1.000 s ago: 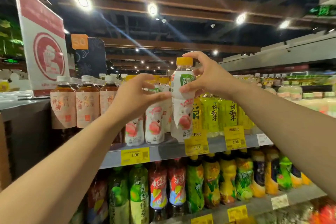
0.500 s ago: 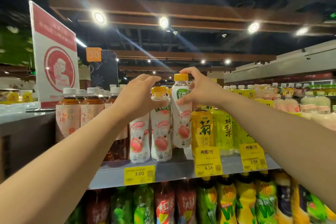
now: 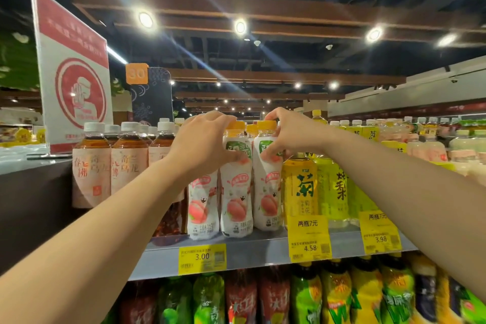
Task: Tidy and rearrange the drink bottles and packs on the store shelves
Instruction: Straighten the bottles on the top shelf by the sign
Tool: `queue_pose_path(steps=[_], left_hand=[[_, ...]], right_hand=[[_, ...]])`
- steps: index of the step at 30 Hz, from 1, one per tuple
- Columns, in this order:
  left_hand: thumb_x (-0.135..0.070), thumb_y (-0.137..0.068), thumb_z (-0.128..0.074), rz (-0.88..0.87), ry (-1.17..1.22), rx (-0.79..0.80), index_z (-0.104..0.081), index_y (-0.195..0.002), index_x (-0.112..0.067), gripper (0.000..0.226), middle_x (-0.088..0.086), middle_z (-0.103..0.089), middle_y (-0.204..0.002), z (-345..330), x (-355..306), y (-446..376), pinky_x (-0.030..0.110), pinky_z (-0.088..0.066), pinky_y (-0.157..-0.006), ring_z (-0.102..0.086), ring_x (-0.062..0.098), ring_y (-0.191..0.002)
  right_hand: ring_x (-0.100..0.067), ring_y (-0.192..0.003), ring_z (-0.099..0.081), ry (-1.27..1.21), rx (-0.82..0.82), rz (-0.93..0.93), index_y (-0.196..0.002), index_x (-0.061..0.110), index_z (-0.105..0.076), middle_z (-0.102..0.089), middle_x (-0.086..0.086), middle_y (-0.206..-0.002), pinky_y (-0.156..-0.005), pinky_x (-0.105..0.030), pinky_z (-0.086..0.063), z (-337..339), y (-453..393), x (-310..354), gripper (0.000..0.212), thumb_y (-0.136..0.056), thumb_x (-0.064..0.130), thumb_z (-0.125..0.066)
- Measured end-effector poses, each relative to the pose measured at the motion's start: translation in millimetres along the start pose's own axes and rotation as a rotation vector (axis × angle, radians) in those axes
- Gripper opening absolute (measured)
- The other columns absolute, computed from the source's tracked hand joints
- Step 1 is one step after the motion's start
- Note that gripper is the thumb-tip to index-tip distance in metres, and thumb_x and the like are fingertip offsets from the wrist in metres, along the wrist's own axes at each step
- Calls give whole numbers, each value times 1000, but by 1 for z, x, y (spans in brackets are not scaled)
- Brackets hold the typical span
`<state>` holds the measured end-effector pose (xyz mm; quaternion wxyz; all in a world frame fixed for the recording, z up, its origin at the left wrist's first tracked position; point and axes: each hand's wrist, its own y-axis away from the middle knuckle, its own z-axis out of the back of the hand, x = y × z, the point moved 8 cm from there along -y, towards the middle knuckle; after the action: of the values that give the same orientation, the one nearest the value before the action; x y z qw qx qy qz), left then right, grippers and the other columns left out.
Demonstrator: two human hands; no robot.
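**Peach bottles set in line on the top shelf**

Right hand (image 3: pixel 292 134) grips a peach bottle (image 3: pixel 268 192) at its shoulder; left hand (image 3: pixel 207 144) clasps its neighbour (image 3: pixel 235 200) at nine o'clock. Both stand on the shelf (image 3: pixel 252 250). Full, slick-sleeved, probably top-heavy: hold below the cap.

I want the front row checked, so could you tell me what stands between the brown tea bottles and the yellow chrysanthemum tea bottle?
In the head view, three white peach-print bottles stand between the brown tea bottles and the yellow chrysanthemum tea bottle.
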<state>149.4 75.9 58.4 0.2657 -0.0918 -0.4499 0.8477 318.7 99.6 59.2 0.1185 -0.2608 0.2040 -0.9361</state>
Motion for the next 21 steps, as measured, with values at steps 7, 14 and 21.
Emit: queue_pose_path(steps=[7,14,21], left_hand=[[-59,-73,-76,-13,2,-6,-47,-142,-24,83,-2,-55,-139,-2,0,0,42,-43,-106,-51,19,-126],[-57,-75,-74,-18,23,45,-40,-147,-24,86,-2,-48,-147,-2,-4,8,45,-28,-114,-42,19,-135],[-54,-76,-75,-46,54,102,-43,-144,-30,79,-8,-46,-148,12,-2,31,36,-46,-98,-49,16,-128]], right_hand=[[-17,-83,-63,132,-11,20,-146,13,-39,-54,0,-116,-57,-26,-53,-2,-9,7,86,-74,29,-85],[-15,-67,-71,247,-42,25,-143,12,-44,-64,-5,-113,-53,-26,-54,3,-7,12,82,-75,36,-83],[-19,-73,-73,279,-20,-8,-134,10,-52,-68,-6,-105,-65,-39,-62,5,-8,13,71,-75,33,-84]])
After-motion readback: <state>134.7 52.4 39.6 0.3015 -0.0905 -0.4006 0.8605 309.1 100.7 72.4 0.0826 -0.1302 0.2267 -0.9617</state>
